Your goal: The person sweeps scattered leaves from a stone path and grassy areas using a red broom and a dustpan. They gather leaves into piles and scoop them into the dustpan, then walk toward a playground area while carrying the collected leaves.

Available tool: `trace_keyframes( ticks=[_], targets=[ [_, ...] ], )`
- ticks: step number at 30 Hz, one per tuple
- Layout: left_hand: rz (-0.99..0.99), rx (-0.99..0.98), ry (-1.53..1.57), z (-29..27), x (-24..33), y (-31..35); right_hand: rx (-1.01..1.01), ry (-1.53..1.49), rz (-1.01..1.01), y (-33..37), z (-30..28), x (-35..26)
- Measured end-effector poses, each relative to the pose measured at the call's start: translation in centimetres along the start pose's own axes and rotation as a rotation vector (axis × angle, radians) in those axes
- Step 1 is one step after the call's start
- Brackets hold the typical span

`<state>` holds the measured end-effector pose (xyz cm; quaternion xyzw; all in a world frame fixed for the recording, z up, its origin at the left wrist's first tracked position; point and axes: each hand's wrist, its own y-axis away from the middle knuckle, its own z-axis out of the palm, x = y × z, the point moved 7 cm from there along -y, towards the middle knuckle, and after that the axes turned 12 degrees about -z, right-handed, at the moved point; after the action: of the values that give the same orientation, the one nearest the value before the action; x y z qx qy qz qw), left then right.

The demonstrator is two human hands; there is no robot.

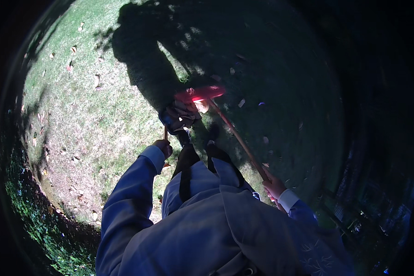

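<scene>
My left hand (163, 148) is closed round the upright wooden handle (165, 132) of a dark dustpan (163, 117), just in front of my feet. Brown dry leaves (181, 113) are heaped in the pan. In my right hand (274, 186), out to the right, I grip the long wooden pole (238, 137) of a broom. It slants forward and left to the red broom head (201, 94), which lies across the far side of the leaf heap. A pale, brightly lit leaf (201, 106) shows just below the head. Whether the bristles touch the pan is hidden.
Sunlit grass (92, 124) with scattered dry leaves (97, 81) spreads to the left; a large shadow (147, 50) falls ahead. More leaves (241, 103) lie on the dark grass at right. Green low plants (46, 230) edge the lawn at lower left. My shoes (184, 137) stand close behind the pan.
</scene>
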<state>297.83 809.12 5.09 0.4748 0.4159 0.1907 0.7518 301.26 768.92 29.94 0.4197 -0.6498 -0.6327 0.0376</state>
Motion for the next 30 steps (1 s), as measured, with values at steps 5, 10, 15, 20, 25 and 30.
trace_keyframes(
  ticks=[5, 10, 15, 20, 25, 30],
  targets=[
    [0.112, 0.119, -0.125, 3.6, 1.6, -4.1, 0.157, -0.182, -0.014, -4.0, -6.2, -2.0],
    [0.116, 0.053, -0.012, 7.7, 2.3, -3.7, 0.231, -0.364, -0.131, -22.0, -13.6, -7.8],
    [0.084, -0.069, 0.098, 10.1, 2.2, -2.0, 0.285, -0.3, -0.004, -32.3, -15.5, -9.1],
    [0.066, -0.013, 0.092, 10.2, 4.4, -2.4, 0.227, -0.074, 0.052, -20.9, -11.3, -1.9],
    [-0.03, -0.085, 0.108, 10.6, 6.6, -4.2, 0.109, -0.104, 0.158, -6.0, -2.5, 1.8],
    [0.034, -0.127, 0.047, 11.7, 6.8, -3.6, -0.034, -0.333, 0.227, 1.9, 5.1, 4.3]
  ],
)
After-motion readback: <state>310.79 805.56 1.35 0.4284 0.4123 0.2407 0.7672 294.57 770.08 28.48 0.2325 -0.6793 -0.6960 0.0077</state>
